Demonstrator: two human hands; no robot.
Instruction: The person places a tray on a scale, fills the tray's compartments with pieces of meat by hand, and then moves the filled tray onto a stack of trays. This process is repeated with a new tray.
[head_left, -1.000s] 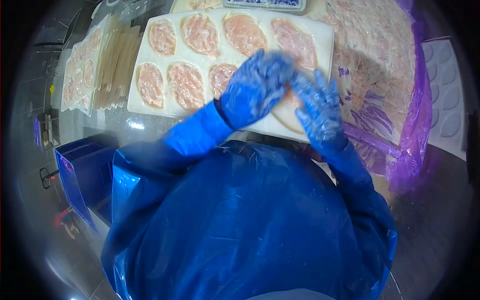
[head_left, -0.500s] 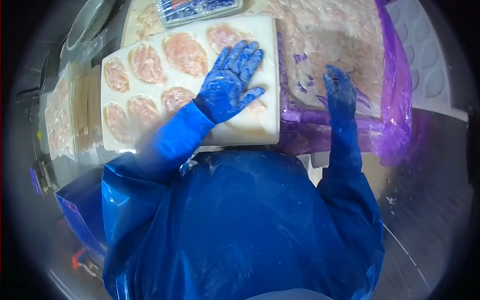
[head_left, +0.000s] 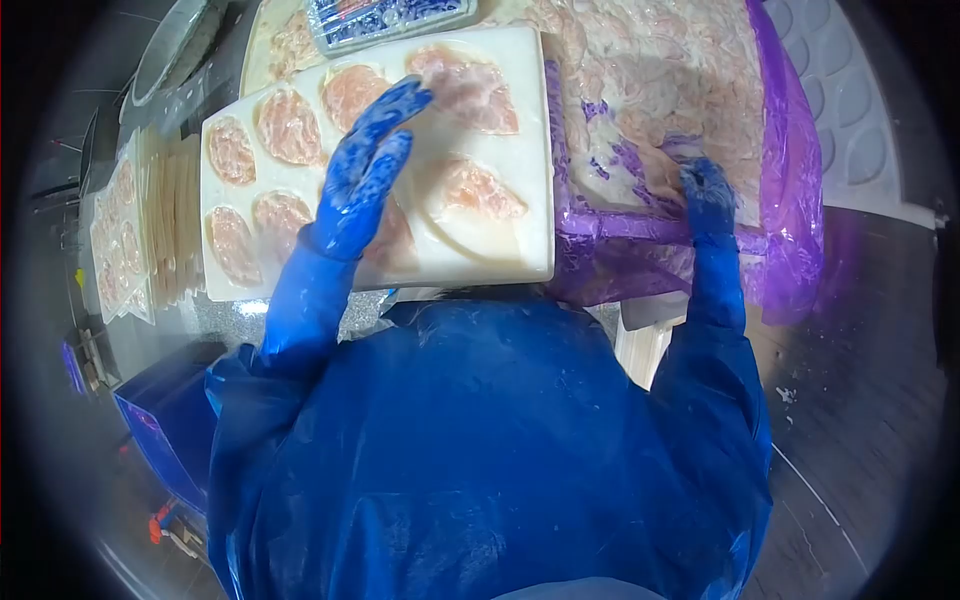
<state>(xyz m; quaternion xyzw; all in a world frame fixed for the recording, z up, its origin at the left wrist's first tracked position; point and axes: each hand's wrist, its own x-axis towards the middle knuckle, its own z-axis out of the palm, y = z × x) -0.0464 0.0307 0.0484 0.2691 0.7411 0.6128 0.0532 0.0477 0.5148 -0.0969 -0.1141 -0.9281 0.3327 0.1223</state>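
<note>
My left hand point(head_left: 365, 170), in a blue glove, is over a white moulded tray point(head_left: 535, 150). Its fingers are stretched out, and nothing is in them. Pale pink raw meat fills several oval hollows of the tray; a piece point(head_left: 465, 90) at the back right spreads past its hollow. The front right hollow is only partly covered by its piece point(head_left: 480, 190). In a purple-lined bin point(head_left: 795, 200) to the right, my right hand point(head_left: 708, 188) has its gloved fingers curled into the raw meat point(head_left: 650, 70). The fingertips are partly hidden.
A stack of thin filled trays point(head_left: 150, 225) stands at the left. Behind the white tray lies a wrapped blue-and-white pack point(head_left: 390, 22). Another moulded tray point(head_left: 850, 110) sits at the far right. A blue box point(head_left: 165, 415) is at the lower left.
My left hand has lifted from the right side of the tray and moved left, uncovering the meat there. My right hand has shifted slightly right, its fingers now in the meat.
</note>
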